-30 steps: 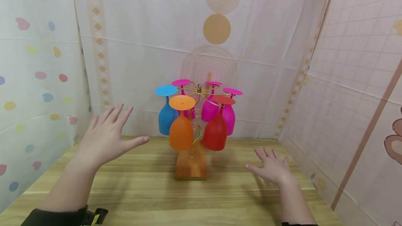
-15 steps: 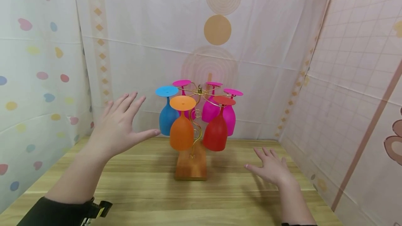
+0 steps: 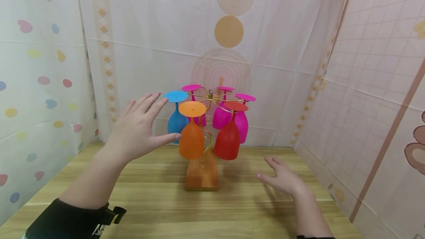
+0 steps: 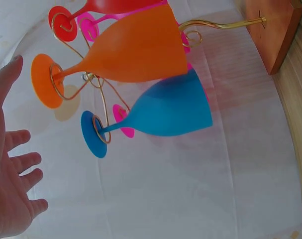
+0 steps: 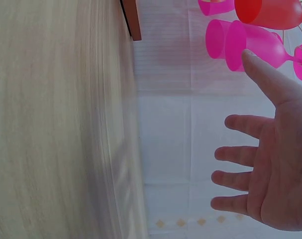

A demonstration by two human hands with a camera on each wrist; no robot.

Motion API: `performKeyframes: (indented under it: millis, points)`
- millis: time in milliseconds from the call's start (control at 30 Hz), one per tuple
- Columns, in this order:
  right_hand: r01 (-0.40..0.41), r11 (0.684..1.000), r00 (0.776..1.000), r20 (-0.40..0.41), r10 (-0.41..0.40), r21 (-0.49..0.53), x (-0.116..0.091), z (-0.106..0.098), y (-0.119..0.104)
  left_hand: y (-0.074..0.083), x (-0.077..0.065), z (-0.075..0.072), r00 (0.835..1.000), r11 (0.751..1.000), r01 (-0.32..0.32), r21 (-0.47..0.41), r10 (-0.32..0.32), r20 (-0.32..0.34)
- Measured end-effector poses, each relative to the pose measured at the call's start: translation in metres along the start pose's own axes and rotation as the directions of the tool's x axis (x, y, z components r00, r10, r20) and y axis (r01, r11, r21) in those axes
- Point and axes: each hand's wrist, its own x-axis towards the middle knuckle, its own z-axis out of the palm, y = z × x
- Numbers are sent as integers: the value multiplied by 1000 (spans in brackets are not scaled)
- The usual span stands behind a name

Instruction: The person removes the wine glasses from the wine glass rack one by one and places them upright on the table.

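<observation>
Several plastic goblets hang upside down by their feet from a gold wire rack [image 3: 210, 96] on a wooden base [image 3: 201, 180]. At the front are an orange goblet [image 3: 192, 139] and a red goblet [image 3: 227, 141]; a blue goblet [image 3: 177, 121] hangs at the left. Pink goblets [image 3: 242, 124] hang at the right and behind. My left hand [image 3: 137, 132], fingers spread and holding nothing, is beside the blue and orange goblets, its thumb overlapping the orange bowl's edge in the head view. My right hand [image 3: 283, 177], its fingers extended, is low over the table to the right, apart from the goblets.
The rack stands on a wood-grain table [image 3: 159, 209]. A patterned cloth [image 3: 152, 47] hangs behind it, with a dotted cloth [image 3: 43, 91] at the left and a checked cloth [image 3: 375, 84] at the right.
My left hand has moved right and slightly up, closer to the blue and orange goblets. My right hand has turned slightly and hardly shifted. The goblets hang as before.
</observation>
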Motion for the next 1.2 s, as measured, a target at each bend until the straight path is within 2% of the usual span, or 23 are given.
performKeyframes:
  millis: [167, 467, 700, 1200]
  points:
    - [11, 998, 1000, 8, -12, 63, 0, 0, -4, 7, 5, 2, 999, 999, -38, -17, 38, -27]
    - [34, 992, 999, 16, -37, 119, 2, 4, -10, 19, 13, 4, 996, 993, -85, -86, 85, 3]
    - [60, 984, 998, 24, -65, 168, 4, 8, -15, 23, 18, 10, 993, 987, -115, -112, 115, -2]
    - [117, 976, 986, 97, -137, 186, 6, 15, -25, 28, 31, 20, 984, 979, -155, -129, 164, 64]
